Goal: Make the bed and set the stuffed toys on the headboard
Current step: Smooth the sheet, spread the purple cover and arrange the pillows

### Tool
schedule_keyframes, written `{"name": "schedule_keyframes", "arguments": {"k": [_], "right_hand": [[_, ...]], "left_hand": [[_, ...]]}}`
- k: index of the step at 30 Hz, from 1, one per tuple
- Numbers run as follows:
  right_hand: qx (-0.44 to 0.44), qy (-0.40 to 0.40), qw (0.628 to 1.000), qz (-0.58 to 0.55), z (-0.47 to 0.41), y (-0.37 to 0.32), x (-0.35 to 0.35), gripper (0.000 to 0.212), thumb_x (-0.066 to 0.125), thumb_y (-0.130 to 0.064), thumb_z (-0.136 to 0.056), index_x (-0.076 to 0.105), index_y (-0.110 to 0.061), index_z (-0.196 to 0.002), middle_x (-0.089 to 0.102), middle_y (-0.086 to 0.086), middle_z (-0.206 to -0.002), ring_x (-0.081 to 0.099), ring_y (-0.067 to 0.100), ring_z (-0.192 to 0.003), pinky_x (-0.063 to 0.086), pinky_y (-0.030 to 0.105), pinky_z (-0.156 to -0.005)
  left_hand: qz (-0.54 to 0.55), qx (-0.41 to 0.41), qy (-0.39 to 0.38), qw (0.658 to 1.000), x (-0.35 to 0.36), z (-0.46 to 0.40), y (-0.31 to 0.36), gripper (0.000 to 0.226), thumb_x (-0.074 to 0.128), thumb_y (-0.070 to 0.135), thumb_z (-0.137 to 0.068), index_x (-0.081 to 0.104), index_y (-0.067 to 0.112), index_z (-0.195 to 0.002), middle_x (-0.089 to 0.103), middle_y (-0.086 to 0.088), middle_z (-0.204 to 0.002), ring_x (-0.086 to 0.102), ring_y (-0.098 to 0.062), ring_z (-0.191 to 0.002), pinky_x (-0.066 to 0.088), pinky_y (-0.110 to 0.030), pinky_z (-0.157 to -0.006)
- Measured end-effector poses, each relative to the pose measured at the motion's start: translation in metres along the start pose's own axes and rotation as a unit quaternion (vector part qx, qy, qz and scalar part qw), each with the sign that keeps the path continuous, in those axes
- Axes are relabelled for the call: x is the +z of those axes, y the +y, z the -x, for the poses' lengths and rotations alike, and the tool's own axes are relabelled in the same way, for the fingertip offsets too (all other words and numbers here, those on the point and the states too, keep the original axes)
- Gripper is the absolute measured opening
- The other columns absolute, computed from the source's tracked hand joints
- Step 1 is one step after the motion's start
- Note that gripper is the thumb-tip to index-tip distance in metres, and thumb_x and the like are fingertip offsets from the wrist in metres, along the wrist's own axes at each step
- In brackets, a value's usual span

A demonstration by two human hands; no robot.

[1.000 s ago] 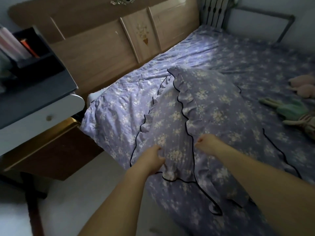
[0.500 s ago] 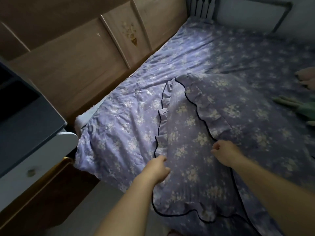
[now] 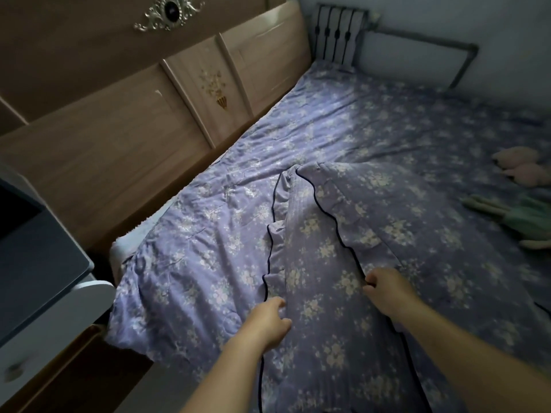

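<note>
Change: both my hands now sit lower on the pillow than a second ago, and the pillow lies flatter on the bed.
Left hand: my left hand (image 3: pixel 268 321) has a clenched grip on the fabric near the left ruffled edge of the pillow (image 3: pixel 328 281).
Right hand: my right hand (image 3: pixel 387 290) pinches the dark-piped ruffle in its grip, fingers curled around the fabric.
Pillow: it lies on the purple flowered bed (image 3: pixel 372 129), near the side where I stand, apart from the headboard (image 3: pixel 119 138).
Stuffed toys: a pink toy (image 3: pixel 521 168) and a green toy (image 3: pixel 518 216) lie on the bed at far right, near each other.
Desk: the desk (image 3: pixel 38 278) stands just beside the bed corner, at left.
</note>
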State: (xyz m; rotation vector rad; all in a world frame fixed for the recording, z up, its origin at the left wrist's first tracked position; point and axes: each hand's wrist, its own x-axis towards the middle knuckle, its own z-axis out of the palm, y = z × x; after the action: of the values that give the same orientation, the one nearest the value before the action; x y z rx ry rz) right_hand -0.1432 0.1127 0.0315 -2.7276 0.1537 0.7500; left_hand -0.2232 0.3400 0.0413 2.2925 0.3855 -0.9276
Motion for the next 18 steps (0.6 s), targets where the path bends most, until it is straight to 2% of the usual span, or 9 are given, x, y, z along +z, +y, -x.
{"name": "schedule_keyframes", "arguments": {"k": [2, 4, 7, 10, 13, 15, 18], "right_hand": [[-0.011, -0.010, 1.000, -0.001, -0.002, -0.002, -0.003, 0.024, 0.052, -0.023, -0.095, 0.061, -0.003, -0.104, 0.062, 0.017, -0.109, 0.060, 0.029, -0.096, 0.051, 0.037, -0.083], [-0.029, -0.018, 0.999, -0.012, -0.004, -0.006, -0.009, 0.033, 0.052, -0.022, -0.095, 0.058, 0.001, -0.116, 0.059, 0.020, -0.120, 0.059, 0.032, -0.102, 0.052, 0.041, -0.088], [-0.060, -0.003, 0.998, -0.018, -0.005, -0.012, -0.022, 0.030, 0.050, -0.026, -0.095, 0.058, -0.006, -0.116, 0.053, 0.013, -0.124, 0.055, 0.028, -0.106, 0.049, 0.033, -0.085], [-0.059, 0.018, 0.998, -0.032, -0.013, -0.005, -0.041, 0.028, 0.050, -0.021, -0.096, 0.060, -0.003, -0.114, 0.054, 0.017, -0.123, 0.056, 0.032, -0.108, 0.049, 0.037, -0.085], [-0.040, 0.061, 0.997, -0.027, -0.021, 0.014, -0.056, 0.025, 0.048, -0.020, -0.095, 0.058, -0.008, -0.114, 0.051, 0.013, -0.122, 0.053, 0.031, -0.103, 0.047, 0.036, -0.082], [-0.027, 0.092, 0.995, 0.003, -0.026, 0.032, -0.057, 0.033, 0.050, -0.025, -0.094, 0.052, -0.012, -0.124, 0.046, 0.012, -0.129, 0.048, 0.033, -0.114, 0.044, 0.039, -0.089], [0.013, 0.094, 0.994, 0.048, -0.031, 0.061, -0.055, 0.066, 0.056, -0.043, -0.089, 0.028, -0.016, -0.142, 0.029, 0.010, -0.146, 0.029, 0.032, -0.134, 0.033, 0.048, -0.105]], "left_hand": [[-0.012, 0.004, 0.005, 1.000, 0.001, -0.003, 0.011, 0.044, 0.046, 0.028, -0.096, 0.038, 0.017, -0.138, 0.049, -0.010, -0.135, 0.052, -0.027, -0.116, 0.044, -0.035, -0.096], [-0.010, 0.006, 0.011, 1.000, 0.001, -0.003, 0.021, 0.046, 0.046, 0.027, -0.096, 0.036, 0.017, -0.140, 0.047, -0.010, -0.136, 0.052, -0.027, -0.115, 0.044, -0.034, -0.095], [-0.006, 0.006, 0.022, 1.000, 0.001, 0.000, 0.034, 0.050, 0.047, 0.026, -0.096, 0.034, 0.019, -0.143, 0.047, -0.012, -0.137, 0.054, -0.027, -0.113, 0.046, -0.034, -0.094], [-0.006, 0.006, 0.041, 0.999, -0.006, 0.001, 0.050, 0.050, 0.050, 0.025, -0.094, 0.036, 0.018, -0.142, 0.050, -0.013, -0.133, 0.055, -0.027, -0.109, 0.048, -0.036, -0.092], [-0.028, 0.009, 0.062, 0.998, -0.013, -0.001, 0.067, 0.051, 0.051, 0.026, -0.094, 0.035, 0.017, -0.142, 0.047, -0.012, -0.139, 0.051, -0.028, -0.120, 0.044, -0.034, -0.095], [-0.036, 0.014, 0.065, 0.997, -0.011, -0.001, 0.081, 0.052, 0.051, 0.026, -0.094, 0.035, 0.017, -0.143, 0.046, -0.011, -0.141, 0.048, -0.028, -0.124, 0.042, -0.034, -0.099], [-0.048, 0.021, 0.055, 0.997, -0.003, -0.006, 0.101, 0.051, 0.050, 0.028, -0.095, 0.035, 0.019, -0.143, 0.047, -0.012, -0.139, 0.050, -0.028, -0.120, 0.043, -0.034, -0.095]]}}
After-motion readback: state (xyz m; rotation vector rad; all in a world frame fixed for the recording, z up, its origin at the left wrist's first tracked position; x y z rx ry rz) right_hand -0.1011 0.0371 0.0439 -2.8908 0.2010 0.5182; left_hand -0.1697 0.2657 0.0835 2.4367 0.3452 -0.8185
